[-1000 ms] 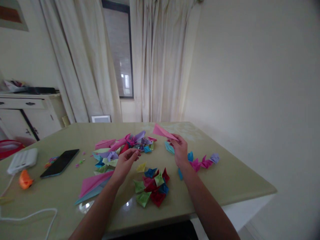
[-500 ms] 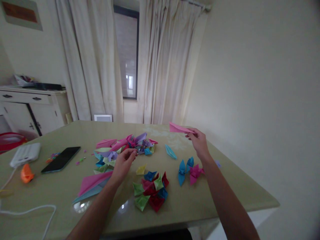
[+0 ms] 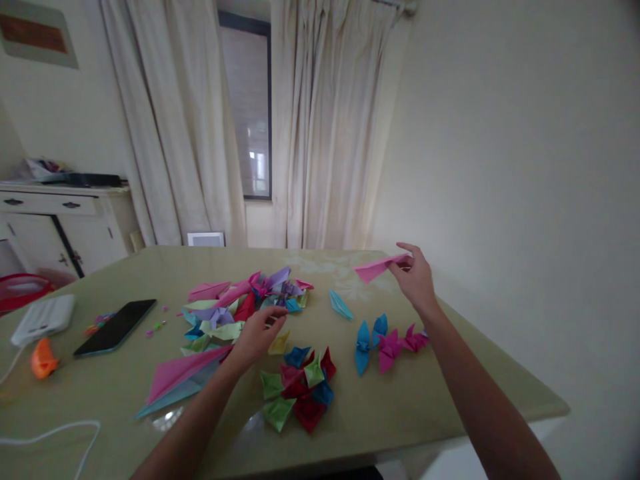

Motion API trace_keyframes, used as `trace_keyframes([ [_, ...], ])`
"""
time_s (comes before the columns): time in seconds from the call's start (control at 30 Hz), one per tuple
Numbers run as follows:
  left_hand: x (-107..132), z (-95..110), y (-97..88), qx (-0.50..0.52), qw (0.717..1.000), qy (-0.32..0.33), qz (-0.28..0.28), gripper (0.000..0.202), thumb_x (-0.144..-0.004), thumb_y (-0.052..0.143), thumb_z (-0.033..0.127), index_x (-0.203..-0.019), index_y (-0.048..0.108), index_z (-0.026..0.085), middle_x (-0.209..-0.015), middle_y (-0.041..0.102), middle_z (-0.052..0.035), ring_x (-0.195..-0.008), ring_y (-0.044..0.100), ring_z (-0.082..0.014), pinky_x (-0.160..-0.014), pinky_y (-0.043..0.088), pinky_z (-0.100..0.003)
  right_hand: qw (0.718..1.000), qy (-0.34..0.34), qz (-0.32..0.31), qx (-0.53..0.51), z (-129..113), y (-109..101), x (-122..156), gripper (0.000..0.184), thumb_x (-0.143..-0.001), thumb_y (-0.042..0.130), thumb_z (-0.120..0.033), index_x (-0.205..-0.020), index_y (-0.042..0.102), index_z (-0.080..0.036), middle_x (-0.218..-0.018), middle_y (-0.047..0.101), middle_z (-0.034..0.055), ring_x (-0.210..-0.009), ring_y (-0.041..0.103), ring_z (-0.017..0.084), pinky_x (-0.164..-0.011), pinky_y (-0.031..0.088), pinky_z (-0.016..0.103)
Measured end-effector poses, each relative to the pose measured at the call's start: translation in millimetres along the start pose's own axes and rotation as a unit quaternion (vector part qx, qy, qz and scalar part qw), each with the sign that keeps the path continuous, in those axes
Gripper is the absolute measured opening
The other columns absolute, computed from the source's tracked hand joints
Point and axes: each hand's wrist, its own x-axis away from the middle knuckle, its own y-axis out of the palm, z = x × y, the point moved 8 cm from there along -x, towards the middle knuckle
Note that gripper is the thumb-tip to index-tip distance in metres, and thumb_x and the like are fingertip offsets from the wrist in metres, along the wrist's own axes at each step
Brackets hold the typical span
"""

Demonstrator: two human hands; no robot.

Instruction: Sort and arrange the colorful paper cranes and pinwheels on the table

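Head view: right hand pinches a pink folded paper at the tabletop's one o'clock, left hand, fingers curled narrow and any held item impossible to tell, is at a multicoloured paper cluster's eleven o'clock, light-blue folded paper at its one o'clock.

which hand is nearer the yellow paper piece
Left. The left hand is just left of the yellow piece; the right hand, holding pink folded paper, is much farther off to the right.

head-worn view | faces forward, downward | table close below, curtains farther off
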Motion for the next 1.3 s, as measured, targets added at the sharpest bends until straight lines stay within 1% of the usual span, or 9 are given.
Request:
trace_keyframes([
  [0.1,-25,4,8.2,-0.078,0.996,0.019,-0.031,0.032,-0.095,0.056,0.027,-0.117,0.077,0.019,-0.117,0.080,-0.0117,-0.099,0.075,-0.0248,-0.091,0.059,-0.037,0.985,-0.026,-0.061,0.161,-5,19,-9,0.064,-0.089,0.062,-0.033,-0.148,0.046,-0.015,-0.095,0.076,0.0072,-0.080,0.071,0.024,-0.077,0.055,0.035],
  [0.2,-50,5,22.7,-0.153,0.985,0.030,-0.069,0.034,-0.092,0.058,0.014,-0.121,0.077,0.019,-0.126,0.076,-0.0144,-0.118,0.071,-0.0283,-0.108,0.052,-0.041,0.923,-0.045,-0.187,0.332,-2,60,-14,0.050,-0.098,0.051,-0.022,-0.148,0.051,-0.015,-0.113,0.077,0.0135,-0.102,0.071,0.026,-0.088,0.053,0.036],
  [0.37,-62,-4,47.1,-0.229,0.964,0.027,-0.135,0.046,-0.078,0.063,-0.001,-0.116,0.076,0.020,-0.129,0.070,-0.0150,-0.115,0.073,-0.0304,-0.105,0.053,-0.041,0.850,-0.035,-0.359,0.383,27,128,1,0.023,-0.104,0.064,-0.027,-0.124,0.071,-0.018,-0.125,0.073,0.0115,-0.111,0.070,0.025,-0.096,0.057,0.041],
  [0.47,-58,-8,48.5,-0.239,0.961,0.024,-0.141,0.041,-0.075,0.063,-0.003,-0.106,0.076,0.020,-0.128,0.068,-0.0141,-0.108,0.073,-0.0294,-0.101,0.055,-0.042,0.823,-0.011,-0.407,0.395,46,155,16,0.033,-0.104,0.070,-0.039,-0.129,0.068,-0.018,-0.129,0.069,0.0096,-0.110,0.071,0.024,-0.095,0.061,0.046],
  [0.57,-55,-10,41.9,-0.210,0.970,0.023,-0.124,0.034,-0.074,0.062,-0.002,-0.098,0.074,0.019,-0.122,0.069,-0.0137,-0.103,0.074,-0.0291,-0.097,0.056,-0.043,0.830,-0.015,-0.412,0.376,45,169,26,0.034,-0.104,0.070,-0.039,-0.132,0.067,-0.019,-0.134,0.068,0.0104,-0.114,0.069,0.026,-0.098,0.061,0.048],
  [0.7,-50,-8,30.7,-0.099,0.991,0.023,-0.091,0.024,-0.075,0.068,0.007,-0.096,0.072,0.017,-0.105,0.073,-0.0109,-0.097,0.074,-0.0285,-0.092,0.058,-0.041,0.870,-0.065,-0.400,0.282,9,178,41,0.028,-0.107,0.060,-0.024,-0.132,0.070,-0.016,-0.130,0.073,0.0146,-0.119,0.069,0.026,-0.105,0.054,0.043],
  [0.97,-17,6,22.7,0.180,0.978,0.054,-0.089,0.039,-0.090,0.071,0.044,-0.119,0.067,0.018,-0.120,0.078,-0.0130,-0.106,0.077,-0.0263,-0.091,0.062,-0.039,0.910,-0.116,-0.397,0.023,-69,182,117,0.022,-0.104,0.065,-0.028,-0.121,0.077,-0.020,-0.110,0.081,0.0048,-0.090,0.075,0.018,-0.081,0.055,0.027],
  [1.1,-14,6,26.7,0.212,0.970,0.065,-0.097,0.045,-0.089,0.074,0.052,-0.116,0.070,0.017,-0.116,0.079,-0.0138,-0.102,0.078,-0.0269,-0.091,0.063,-0.041,0.928,-0.063,-0.360,-0.077,-73,180,130,0.019,-0.101,0.070,-0.033,-0.112,0.080,-0.020,-0.100,0.081,0.0046,-0.084,0.074,0.018,-0.076,0.054,0.028],
  [1.3,-15,-9,27.2,0.112,0.988,0.051,-0.092,0.046,-0.097,0.062,0.042,-0.136,0.064,0.019,-0.115,0.080,-0.0121,-0.095,0.079,-0.0248,-0.084,0.064,-0.039,0.930,-0.060,-0.362,0.014,-56,185,139,0.012,-0.097,0.074,-0.022,-0.106,0.081,-0.020,-0.100,0.080,0.0060,-0.086,0.073,0.019,-0.083,0.054,0.030],
])
